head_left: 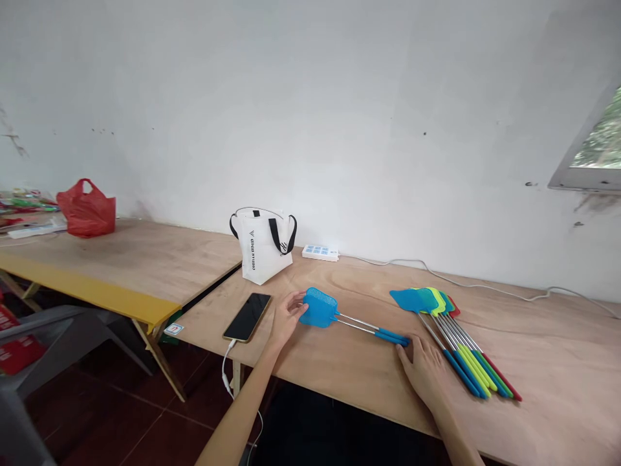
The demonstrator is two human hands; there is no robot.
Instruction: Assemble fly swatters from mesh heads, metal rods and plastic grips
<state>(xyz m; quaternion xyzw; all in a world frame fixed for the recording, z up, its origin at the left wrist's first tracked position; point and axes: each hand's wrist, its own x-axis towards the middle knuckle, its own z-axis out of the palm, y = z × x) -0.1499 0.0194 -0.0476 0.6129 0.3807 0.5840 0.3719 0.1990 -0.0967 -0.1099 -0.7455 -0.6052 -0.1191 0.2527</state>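
Two blue fly swatters (319, 307) lie together across the wooden table, heads to the left and handles to the right. My left hand (290, 315) pinches the left edge of their overlapping heads between thumb and fingers. At the other end, my right hand (423, 362) has its fingers closed about the tips of the blue handles, partly hiding them. To the right of that hand lies a fanned pile of several fly swatters (453, 330) with blue, yellow, green and red parts and metal shafts.
A phone (248, 316) on a white cable lies left of my left hand. Behind stand a white bag (264, 252) with black straps and a white power strip (320, 252), its cord along the wall. A red plastic bag (88, 210) sits on the neighbouring table (160, 259).
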